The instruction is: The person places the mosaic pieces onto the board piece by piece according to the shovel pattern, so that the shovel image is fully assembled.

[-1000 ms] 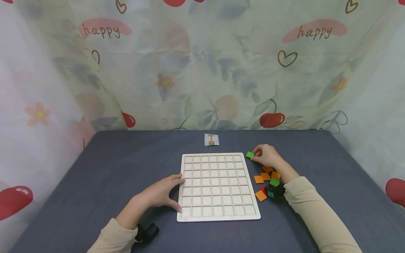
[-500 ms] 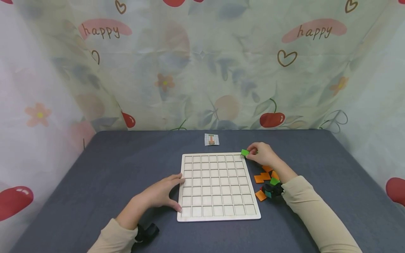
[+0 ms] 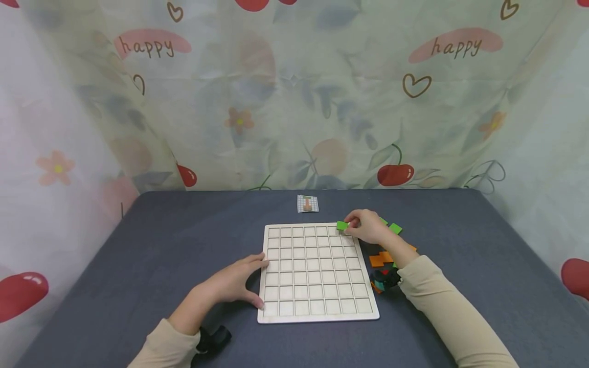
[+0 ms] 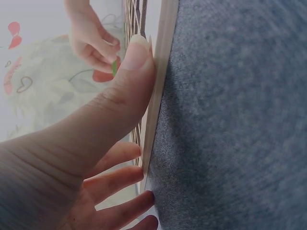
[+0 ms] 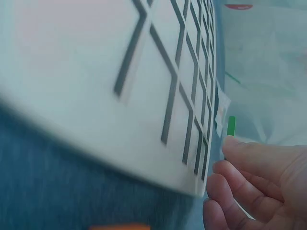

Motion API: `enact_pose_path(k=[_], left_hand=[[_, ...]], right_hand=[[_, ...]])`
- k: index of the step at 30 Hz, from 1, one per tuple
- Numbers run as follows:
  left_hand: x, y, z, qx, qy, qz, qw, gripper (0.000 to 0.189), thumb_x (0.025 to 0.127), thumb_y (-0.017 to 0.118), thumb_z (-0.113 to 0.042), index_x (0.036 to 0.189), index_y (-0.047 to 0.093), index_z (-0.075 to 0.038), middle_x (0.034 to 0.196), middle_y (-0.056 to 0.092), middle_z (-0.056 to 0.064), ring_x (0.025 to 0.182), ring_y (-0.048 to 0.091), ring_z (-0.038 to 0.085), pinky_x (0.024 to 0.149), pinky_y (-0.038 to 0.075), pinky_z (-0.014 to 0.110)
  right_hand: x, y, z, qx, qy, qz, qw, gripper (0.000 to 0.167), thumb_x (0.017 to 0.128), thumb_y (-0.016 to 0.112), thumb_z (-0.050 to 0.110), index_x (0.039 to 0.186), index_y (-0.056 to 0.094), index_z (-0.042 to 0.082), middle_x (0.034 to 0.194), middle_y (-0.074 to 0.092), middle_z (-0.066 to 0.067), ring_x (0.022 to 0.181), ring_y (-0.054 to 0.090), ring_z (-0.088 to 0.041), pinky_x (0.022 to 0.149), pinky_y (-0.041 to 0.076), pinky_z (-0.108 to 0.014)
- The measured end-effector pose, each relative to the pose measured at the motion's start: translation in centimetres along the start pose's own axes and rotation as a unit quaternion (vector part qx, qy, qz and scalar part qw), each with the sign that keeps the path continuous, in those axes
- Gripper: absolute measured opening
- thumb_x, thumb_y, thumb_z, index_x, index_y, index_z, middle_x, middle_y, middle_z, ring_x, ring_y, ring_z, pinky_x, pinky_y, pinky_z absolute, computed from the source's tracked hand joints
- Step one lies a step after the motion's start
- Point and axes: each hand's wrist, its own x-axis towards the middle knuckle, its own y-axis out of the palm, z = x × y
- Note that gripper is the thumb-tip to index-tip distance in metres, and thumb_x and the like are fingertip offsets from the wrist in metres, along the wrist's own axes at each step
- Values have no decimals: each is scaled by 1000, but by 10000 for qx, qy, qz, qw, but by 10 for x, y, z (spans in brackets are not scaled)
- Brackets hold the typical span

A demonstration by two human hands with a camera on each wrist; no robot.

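Note:
A square white board (image 3: 299, 278) with a grid of shallow cells lies on the dark table. My left hand (image 3: 232, 280) rests against its left edge, thumb on the rim near the front corner and fingers spread along the side. In the left wrist view that thumb (image 4: 136, 57) overlaps the board's edge. My right hand (image 3: 368, 227) pinches a small green square tile (image 3: 341, 225) between thumb and fingers, over the board's far right corner. In the right wrist view, the green tile (image 5: 231, 125) stands out past the fingertips, seen edge-on.
Right of the board lie orange tiles (image 3: 386, 256), a loose green tile (image 3: 395, 228) and a bit of red, partly hidden by the right forearm. A small printed card (image 3: 308, 203) lies behind the board. A patterned curtain (image 3: 294, 102) hangs at the table's back edge.
My right hand has carried the green tile leftward, from beside the board to over its far right corner. Loose green tiles behind the hand have come into view. The left hand stays put.

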Motion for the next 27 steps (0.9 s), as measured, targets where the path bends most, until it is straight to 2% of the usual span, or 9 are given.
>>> enact_pose_path(k=[6, 12, 27], left_hand=[[0, 0, -1, -40, -36, 12, 10000, 92, 64, 83, -37, 139, 42, -5, 151, 30, 17, 139, 30, 35, 109, 31, 50], [0, 0, 0, -46, -7, 0, 10000, 92, 64, 84, -36, 139, 43, -4, 151, 30, 17, 139, 31, 35, 109, 32, 50], [1, 2, 2, -71, -40, 7, 10000, 93, 63, 84, -38, 140, 42, -5, 151, 30, 16, 139, 31, 34, 108, 32, 50]], right_hand=[[5, 8, 8, 47, -16, 122, 9999, 27, 86, 65, 12, 109, 63, -1, 87, 63, -12, 70, 54, -17, 61, 44, -25], [10, 16, 15, 68, -70, 212, 9997, 26, 86, 65, 13, 109, 62, 0, 89, 63, -11, 76, 58, -19, 67, 47, -28], [19, 26, 27, -99, -226, 134, 9996, 25, 85, 66, 12, 108, 65, 2, 88, 65, -10, 81, 57, -20, 70, 45, -31]])
